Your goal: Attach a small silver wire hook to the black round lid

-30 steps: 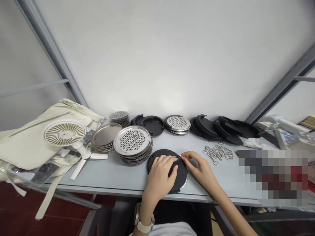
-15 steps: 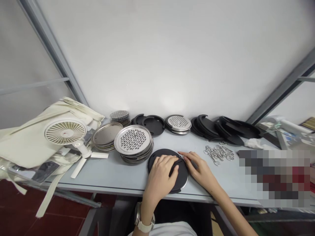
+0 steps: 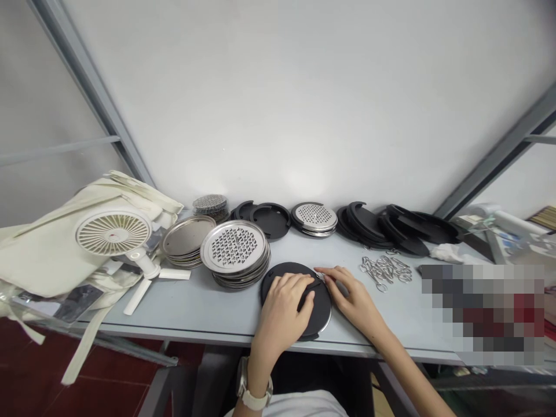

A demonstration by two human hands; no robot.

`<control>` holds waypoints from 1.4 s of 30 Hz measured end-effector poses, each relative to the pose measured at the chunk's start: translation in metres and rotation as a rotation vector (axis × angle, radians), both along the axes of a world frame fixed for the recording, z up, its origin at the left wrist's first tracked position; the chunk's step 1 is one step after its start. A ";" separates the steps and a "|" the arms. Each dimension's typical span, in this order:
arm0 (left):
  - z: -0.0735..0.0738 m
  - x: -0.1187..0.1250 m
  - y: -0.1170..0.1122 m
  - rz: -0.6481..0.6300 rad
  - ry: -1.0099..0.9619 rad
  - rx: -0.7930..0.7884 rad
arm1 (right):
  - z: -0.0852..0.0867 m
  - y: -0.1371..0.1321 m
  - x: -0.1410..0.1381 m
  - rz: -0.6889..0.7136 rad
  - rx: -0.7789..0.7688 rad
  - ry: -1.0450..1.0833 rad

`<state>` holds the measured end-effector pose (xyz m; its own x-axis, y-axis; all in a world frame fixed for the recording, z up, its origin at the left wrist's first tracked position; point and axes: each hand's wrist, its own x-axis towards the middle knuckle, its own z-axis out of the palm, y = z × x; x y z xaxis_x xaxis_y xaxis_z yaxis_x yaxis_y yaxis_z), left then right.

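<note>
A round black disc (image 3: 319, 313) with a shiny metal rim showing at its lower right lies near the table's front edge. My left hand (image 3: 284, 304) rests across its top, fingers stretched out and thumb apart, pressing on the disc. At the disc's upper right edge, my right hand (image 3: 350, 295) pinches a small metal clip (image 3: 320, 276) between thumb and forefinger; part of the clip is hidden by the fingertips. To the right, several similar metal clips (image 3: 386, 269) with ring ends lie in a loose pile.
Left of the disc stand stacks of perforated metal grater discs (image 3: 234, 248) and plain metal discs (image 3: 189, 236). Black round trays (image 3: 369, 226) line the wall, around another perforated metal disc (image 3: 315, 216). A white fan (image 3: 115, 233) and cream bag (image 3: 52, 237) occupy the left end.
Both hands stay almost in place on the disc and clip. The clip at the right fingertips appears slightly turned; the whole view shifts a little.
</note>
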<state>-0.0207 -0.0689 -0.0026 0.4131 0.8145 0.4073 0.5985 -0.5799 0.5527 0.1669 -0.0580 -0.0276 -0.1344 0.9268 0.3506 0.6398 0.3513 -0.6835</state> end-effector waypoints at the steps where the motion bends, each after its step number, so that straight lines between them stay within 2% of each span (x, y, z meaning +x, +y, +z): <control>1: 0.000 0.000 0.000 0.001 0.000 0.003 | -0.001 0.000 0.000 -0.014 0.007 0.016; 7: -0.001 0.000 0.000 0.002 0.011 0.015 | -0.002 0.000 0.000 -0.021 0.010 0.079; 16: 0.000 0.000 0.000 -0.001 0.001 -0.008 | 0.002 -0.001 -0.001 0.034 -0.015 0.027; 24: 0.000 0.000 0.000 -0.003 0.006 0.001 | 0.003 -0.002 -0.002 0.022 0.002 -0.003; 33: 0.000 0.000 0.000 0.002 0.011 0.007 | 0.001 -0.002 0.000 0.019 -0.106 0.034; 42: 0.000 0.000 -0.001 0.004 0.009 0.009 | 0.000 -0.001 0.001 0.016 -0.109 0.058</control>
